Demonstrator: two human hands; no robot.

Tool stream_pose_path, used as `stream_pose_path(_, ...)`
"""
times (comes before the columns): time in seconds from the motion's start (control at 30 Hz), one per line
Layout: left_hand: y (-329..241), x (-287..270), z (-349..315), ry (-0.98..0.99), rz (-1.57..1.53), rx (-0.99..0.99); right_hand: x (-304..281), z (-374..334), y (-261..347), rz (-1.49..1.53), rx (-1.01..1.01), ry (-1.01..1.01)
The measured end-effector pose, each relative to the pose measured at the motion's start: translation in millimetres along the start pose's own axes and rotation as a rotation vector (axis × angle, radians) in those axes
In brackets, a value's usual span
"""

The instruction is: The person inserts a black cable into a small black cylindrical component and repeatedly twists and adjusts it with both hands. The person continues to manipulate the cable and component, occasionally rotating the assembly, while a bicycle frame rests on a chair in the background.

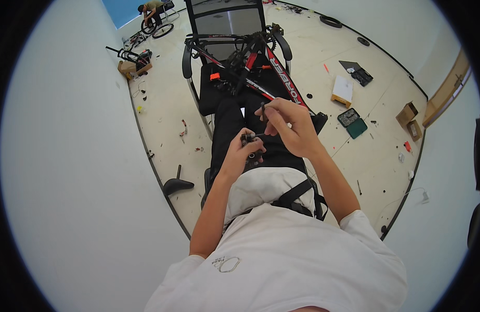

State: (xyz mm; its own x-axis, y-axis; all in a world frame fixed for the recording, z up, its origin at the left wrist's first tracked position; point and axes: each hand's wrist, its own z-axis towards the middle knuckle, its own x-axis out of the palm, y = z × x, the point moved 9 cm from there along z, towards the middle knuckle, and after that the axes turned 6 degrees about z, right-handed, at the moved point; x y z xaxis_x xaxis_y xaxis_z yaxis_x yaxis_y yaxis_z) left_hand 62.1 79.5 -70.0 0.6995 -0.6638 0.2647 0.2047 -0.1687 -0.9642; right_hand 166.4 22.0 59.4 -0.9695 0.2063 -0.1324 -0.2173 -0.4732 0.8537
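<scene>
I sit on a chair with my legs stretched out in black trousers. My left hand (243, 152) grips a small black metal bicycle part (248, 139) over my lap. My right hand (288, 126) holds a thin dark hex key (263, 112) whose short end points into that part. Both hands are close together, almost touching. In front of my knees a red and black bicycle frame (281, 78) lies across a black office chair (227, 31).
A black bicycle saddle (176, 184) lies on the floor at my left by the white wall. To the right lie a green parts box (352, 122), a dark tool case (357, 72), a wooden block and cardboard boxes (409, 118). Far off, another person (151, 9) crouches over a wheel.
</scene>
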Motion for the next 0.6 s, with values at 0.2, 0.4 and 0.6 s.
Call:
stream_pose_path(0.2,-10.3,-4.7,3.6,-0.122,0.152,0.152,-7.4,4.9,-20.4,0.278,0.185,-0.011)
stream_pose_path(0.4,-13.3,-12.4,-2.9,-0.282,0.689,0.411,3.8,-6.3,-49.0,0.52,0.239,0.0)
stream_pose_path(0.6,-37.0,-17.6,-17.6,-0.384,0.852,0.863,40.0,-28.7,-76.3,1.015,0.42,0.116)
